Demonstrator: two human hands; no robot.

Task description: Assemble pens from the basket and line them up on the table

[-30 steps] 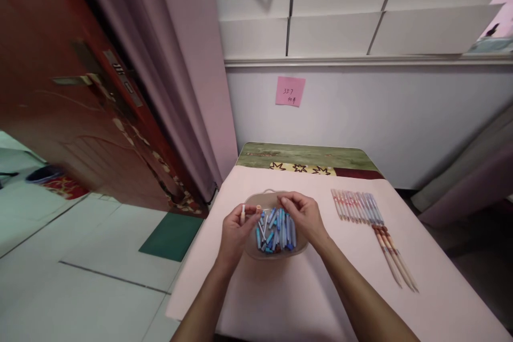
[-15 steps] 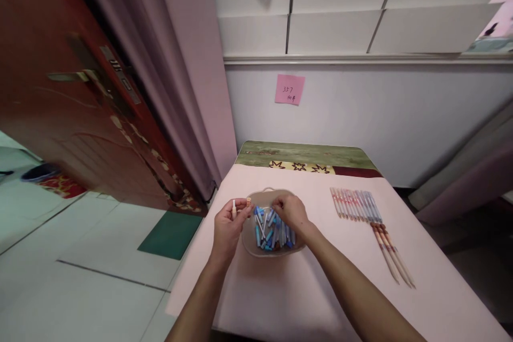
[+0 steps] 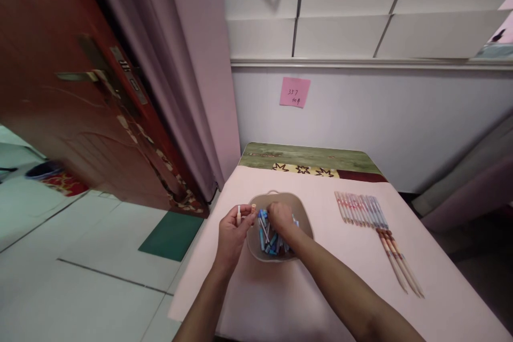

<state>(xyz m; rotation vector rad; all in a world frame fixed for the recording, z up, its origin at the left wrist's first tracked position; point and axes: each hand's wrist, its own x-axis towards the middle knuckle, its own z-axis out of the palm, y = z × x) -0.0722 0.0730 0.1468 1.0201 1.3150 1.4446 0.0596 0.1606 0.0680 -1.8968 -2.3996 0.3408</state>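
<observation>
Over the left side of the basket [image 3: 302, 211], the left hand [image 3: 232, 235] has its fingers curled, pinching a small orange piece [image 3: 253, 208] by the thumb and holding a pale pen part [image 3: 239, 218] with a white tip upright among the fingers. The right hand [image 3: 281, 217] reaches down into the basket with its fingers bent; the fingertips are hidden, so whether they pinch anything I cannot tell.

Inside the basket, blue and white pen parts [image 3: 262, 238] lie loose and crossed over one another. They look light and stiff, probably smooth plastic, so they are likely to roll or slide under a hard press. The middle of a barrel seems the best place to take one, between thumb and forefinger; near an end, it would probably swing or tip against its neighbours. The white tip on the pale part may be the weaker spot, so a hold lower down on the body looks safer. The orange piece is short and leaves little room for more than two fingertips.

The basket stands on the pink cover [image 3: 264, 299] of the worktop [image 3: 312, 156]. It looks thin-walled and light, and its rim would likely give a fair hold. To its right, well apart, a row of pens [image 3: 363, 210] lies side by side, with three brown-ended pens [image 3: 401, 264] slanting from the row's near end; a light nudge could probably set them rolling.
</observation>
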